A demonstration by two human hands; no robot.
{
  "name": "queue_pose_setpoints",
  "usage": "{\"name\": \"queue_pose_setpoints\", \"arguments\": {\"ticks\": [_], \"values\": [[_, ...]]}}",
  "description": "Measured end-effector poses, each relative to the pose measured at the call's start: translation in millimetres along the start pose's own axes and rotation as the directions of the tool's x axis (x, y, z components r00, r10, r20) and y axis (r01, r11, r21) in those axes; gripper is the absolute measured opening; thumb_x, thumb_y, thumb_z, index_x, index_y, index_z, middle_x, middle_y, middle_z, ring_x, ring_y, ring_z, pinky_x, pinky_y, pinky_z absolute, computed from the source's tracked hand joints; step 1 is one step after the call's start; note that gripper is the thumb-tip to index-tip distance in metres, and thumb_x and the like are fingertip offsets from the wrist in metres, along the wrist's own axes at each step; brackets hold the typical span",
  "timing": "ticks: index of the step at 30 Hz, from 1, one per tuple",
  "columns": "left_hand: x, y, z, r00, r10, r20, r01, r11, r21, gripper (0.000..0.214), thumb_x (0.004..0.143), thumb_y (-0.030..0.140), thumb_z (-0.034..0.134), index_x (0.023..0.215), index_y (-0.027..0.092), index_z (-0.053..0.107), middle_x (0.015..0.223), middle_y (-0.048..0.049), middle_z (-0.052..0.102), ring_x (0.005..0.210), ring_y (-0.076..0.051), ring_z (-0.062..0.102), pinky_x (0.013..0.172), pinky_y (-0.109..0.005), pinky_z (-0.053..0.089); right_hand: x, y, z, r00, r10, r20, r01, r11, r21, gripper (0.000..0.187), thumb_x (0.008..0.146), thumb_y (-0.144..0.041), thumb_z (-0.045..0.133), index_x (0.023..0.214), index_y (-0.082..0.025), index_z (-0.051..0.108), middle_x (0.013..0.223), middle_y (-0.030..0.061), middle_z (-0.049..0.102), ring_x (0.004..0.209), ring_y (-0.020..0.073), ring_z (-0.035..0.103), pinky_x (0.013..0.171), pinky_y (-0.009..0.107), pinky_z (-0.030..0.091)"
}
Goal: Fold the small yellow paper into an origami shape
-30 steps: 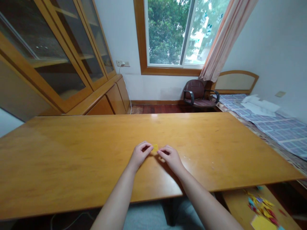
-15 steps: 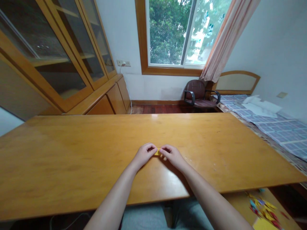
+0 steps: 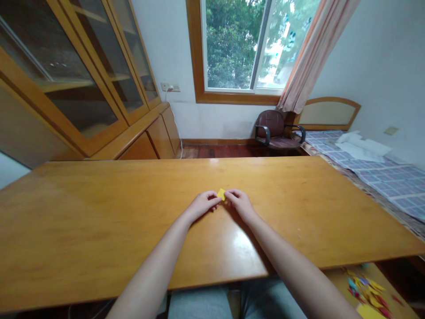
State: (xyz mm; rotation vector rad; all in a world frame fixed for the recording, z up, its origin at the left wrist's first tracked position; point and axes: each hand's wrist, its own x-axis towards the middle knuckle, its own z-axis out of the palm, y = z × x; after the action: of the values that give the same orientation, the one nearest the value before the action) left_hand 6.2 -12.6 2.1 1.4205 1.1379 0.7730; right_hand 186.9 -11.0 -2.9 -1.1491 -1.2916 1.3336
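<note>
A small piece of yellow paper [image 3: 221, 193] is held between my two hands, over the middle of the wooden table [image 3: 116, 221]. My left hand [image 3: 205, 203] pinches its left side between thumb and fingers. On the right side, my right hand [image 3: 239, 203] grips the paper with thumb and forefinger. The paper looks tilted, with one corner pointing up; its folds are too small to make out.
Below the table's front right edge, a lower surface holds several colourful folded paper pieces [image 3: 368, 290] and a yellow sheet [image 3: 368, 311]. A chair [image 3: 272, 128] and a bed [image 3: 375, 164] stand beyond the table. A glass-door cabinet [image 3: 99, 88] is at the left.
Both hands have moved slightly away from me over the table with the yellow paper. The paper is turned, and more of it shows between the fingers.
</note>
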Motion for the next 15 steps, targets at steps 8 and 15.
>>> {"name": "queue_pose_setpoints", "arguments": {"ticks": [8,15], "values": [[25.6,-4.3,-6.2,0.993,-0.015,-0.115,-0.004,0.986,-0.165,0.027,0.073,0.04,0.068,0.079,0.014,0.06,0.068,-0.0013,0.063,0.055,-0.011,0.058,0.053,-0.023,0.047,18.6,3.5,-3.9,0.994,-0.007,0.114,0.025,0.987,-0.159,0.033,0.08,-0.045,0.061,0.076,-0.014,0.069,0.052,-0.0025,0.057,0.045,0.0098,0.047,0.046,0.022,0.033],[34.9,-6.6,-13.6,0.984,-0.015,-0.18,-0.017,0.984,-0.177,0.031,0.074,0.044,0.067,0.081,0.015,0.06,0.063,0.0018,0.059,0.044,-0.006,0.044,0.039,-0.017,0.029,27.0,6.0,-4.5,0.992,-0.025,0.127,0.035,0.996,-0.08,0.035,0.082,-0.049,0.058,0.081,-0.015,0.065,0.064,-0.0002,0.063,0.049,0.0103,0.053,0.045,0.021,0.037]]}}
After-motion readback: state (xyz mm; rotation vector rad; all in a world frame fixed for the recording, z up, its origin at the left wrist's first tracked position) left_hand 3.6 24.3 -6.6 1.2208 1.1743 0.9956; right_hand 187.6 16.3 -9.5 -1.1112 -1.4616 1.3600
